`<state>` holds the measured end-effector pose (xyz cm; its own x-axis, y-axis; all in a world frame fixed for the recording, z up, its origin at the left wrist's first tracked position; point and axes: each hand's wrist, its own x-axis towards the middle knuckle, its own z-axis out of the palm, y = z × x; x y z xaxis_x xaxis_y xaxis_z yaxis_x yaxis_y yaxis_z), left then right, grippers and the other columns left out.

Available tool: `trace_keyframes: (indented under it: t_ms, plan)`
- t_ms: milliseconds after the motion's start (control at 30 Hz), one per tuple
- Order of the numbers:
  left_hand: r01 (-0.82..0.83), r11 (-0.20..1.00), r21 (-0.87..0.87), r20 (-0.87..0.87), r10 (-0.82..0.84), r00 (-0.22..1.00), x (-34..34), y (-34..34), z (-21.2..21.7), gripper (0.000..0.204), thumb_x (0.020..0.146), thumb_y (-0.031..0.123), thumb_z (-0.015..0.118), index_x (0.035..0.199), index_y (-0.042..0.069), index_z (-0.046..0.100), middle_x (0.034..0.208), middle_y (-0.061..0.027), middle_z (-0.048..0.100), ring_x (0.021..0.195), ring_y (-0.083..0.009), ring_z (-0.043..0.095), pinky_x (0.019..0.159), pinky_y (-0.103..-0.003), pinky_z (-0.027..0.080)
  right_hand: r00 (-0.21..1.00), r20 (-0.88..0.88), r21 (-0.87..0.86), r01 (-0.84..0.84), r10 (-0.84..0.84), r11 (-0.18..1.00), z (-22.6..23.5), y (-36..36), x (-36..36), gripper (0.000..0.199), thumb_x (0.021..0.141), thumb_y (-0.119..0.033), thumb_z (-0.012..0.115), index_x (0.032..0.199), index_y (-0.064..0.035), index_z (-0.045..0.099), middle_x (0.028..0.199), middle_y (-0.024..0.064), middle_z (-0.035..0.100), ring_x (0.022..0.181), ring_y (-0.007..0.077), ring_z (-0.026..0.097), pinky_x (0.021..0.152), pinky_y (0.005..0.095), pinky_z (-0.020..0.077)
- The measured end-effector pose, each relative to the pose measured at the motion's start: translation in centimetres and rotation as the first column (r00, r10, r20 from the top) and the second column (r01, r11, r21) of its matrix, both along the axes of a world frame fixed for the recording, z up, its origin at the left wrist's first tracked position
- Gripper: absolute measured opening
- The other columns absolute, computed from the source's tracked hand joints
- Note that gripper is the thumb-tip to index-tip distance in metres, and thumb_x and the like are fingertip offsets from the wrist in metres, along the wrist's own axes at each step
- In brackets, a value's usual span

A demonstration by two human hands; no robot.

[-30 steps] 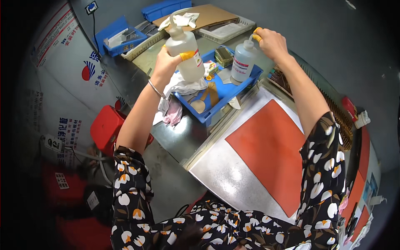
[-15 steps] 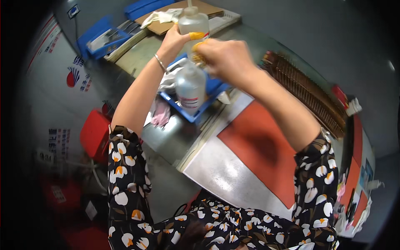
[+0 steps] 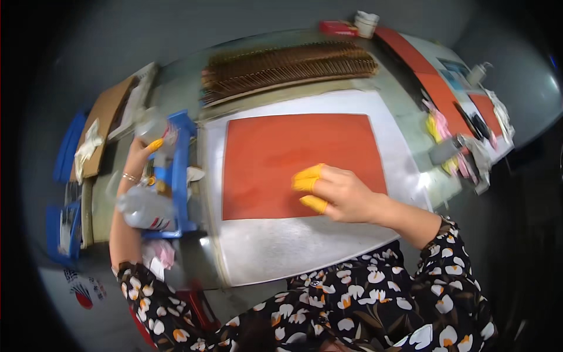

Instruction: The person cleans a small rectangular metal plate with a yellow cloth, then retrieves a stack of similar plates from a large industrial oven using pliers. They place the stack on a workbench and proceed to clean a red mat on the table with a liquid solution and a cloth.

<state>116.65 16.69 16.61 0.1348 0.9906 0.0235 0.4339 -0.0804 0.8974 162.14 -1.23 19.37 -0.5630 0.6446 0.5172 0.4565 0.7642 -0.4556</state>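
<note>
Bottle, clear plastic, in left hand; right hand over flat orange mat.

The right hand is off the bottles and now hovers over the red mat. The left hand now holds a bottle low by the blue tray.

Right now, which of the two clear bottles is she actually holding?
The upper bottle, raised in her left hand above the blue tray. The other bottle lies on its side in the tray, beside her forearm, unheld.
</note>
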Motion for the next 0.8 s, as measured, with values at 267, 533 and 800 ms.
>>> trace_keyframes:
  t_ms: [267,533,800]
  plan:
    - [-0.300,0.529,0.794,-0.047,0.544,0.838,-7.6,-7.9,2.5,0.030,0.083,0.014,0.055,0.108,-0.003,0.056,0.102,-0.0098,0.060,0.094,-0.0210,0.058,0.079,-0.033,0.046,0.608,-0.036,-0.349,0.736,-0.793,0.580,-4.5,-10.7,19.0,0.019,0.078,-0.012,0.062,0.095,-0.0027,0.062,0.086,0.0091,0.062,0.078,0.0214,0.061,0.063,0.0278,0.0469]
    - [0.094,0.782,0.616,-0.402,0.209,0.892,23.3,-26.4,1.0,0.073,0.069,0.042,0.067,0.123,-0.002,0.043,0.118,-0.0168,0.049,0.111,-0.0299,0.044,0.096,-0.042,0.032,0.464,-0.042,-0.168,0.870,-0.885,0.464,-7.5,-12.5,28.2,0.042,0.071,-0.016,0.072,0.103,0.0006,0.052,0.094,0.0140,0.058,0.087,0.0274,0.057,0.073,0.0355,0.0436]
    - [0.431,0.842,0.326,-0.804,0.006,0.595,32.9,-19.7,-4.5,0.078,0.058,0.051,0.068,0.122,0.011,0.049,0.134,-0.0098,0.037,0.128,-0.0335,0.027,0.105,-0.056,0.008,0.589,-0.411,-0.315,0.625,-0.696,0.715,-5.6,-5.6,37.4,0.069,0.066,-0.017,0.077,0.121,0.0031,0.041,0.120,0.0161,0.050,0.109,0.0240,0.049,0.093,0.0361,0.0374]
